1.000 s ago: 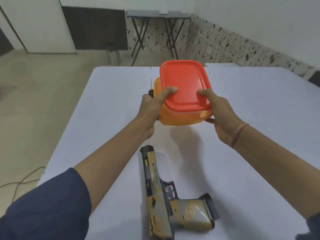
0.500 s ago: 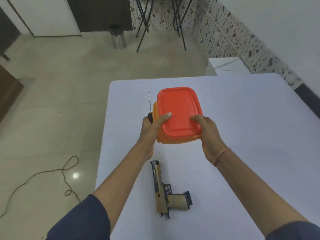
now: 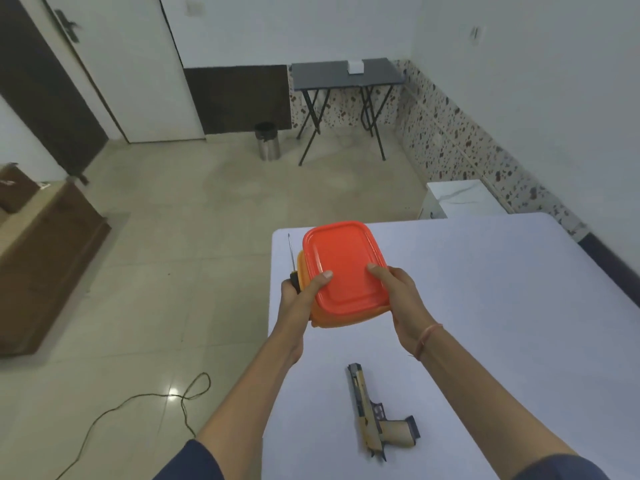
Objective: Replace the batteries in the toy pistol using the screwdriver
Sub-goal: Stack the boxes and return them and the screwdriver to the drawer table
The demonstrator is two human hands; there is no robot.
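Your left hand [image 3: 297,301] curls round both the red-lidded orange plastic box [image 3: 346,268] and the thin black-handled screwdriver [image 3: 292,259]; your right hand [image 3: 400,294] grips the box's other side. Set them down steadily beyond the tan toy pistol [image 3: 372,422] lying by the white table's [image 3: 502,306] near edge.

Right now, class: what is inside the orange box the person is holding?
Nothing inside shows. The red lid sits closed on the orange box, covering the opening, and the visible wall reveals no contents. What it holds cannot be told.
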